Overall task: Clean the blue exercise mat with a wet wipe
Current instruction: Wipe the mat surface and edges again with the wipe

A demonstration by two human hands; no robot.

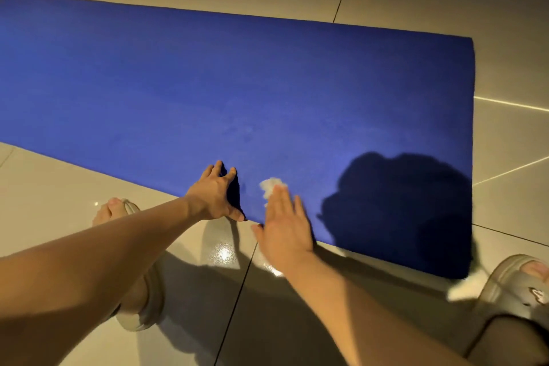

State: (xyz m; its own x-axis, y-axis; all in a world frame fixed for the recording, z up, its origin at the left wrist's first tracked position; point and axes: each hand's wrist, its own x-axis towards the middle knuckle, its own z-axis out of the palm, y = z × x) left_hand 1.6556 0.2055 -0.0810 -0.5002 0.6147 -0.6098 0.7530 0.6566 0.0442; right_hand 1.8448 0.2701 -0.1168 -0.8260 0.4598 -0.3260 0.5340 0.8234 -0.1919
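Note:
The blue exercise mat point(237, 83) lies flat on the tiled floor, running from the left edge to the right of the view. My left hand point(215, 193) rests on the mat's near edge with spread fingertips touching the surface. My right hand point(283, 224) lies flat with straight fingers over the same near edge, pressing a crumpled white wet wipe point(271, 186) that pokes out beyond its fingertips. A dark shadow falls on the mat's near right part.
Beige glossy floor tiles point(416, 0) surround the mat. My feet in grey slippers stand close to the mat, the left slipper point(145, 300) and the right slipper point(514, 288). A white scrap point(466, 288) lies by the mat's near right corner.

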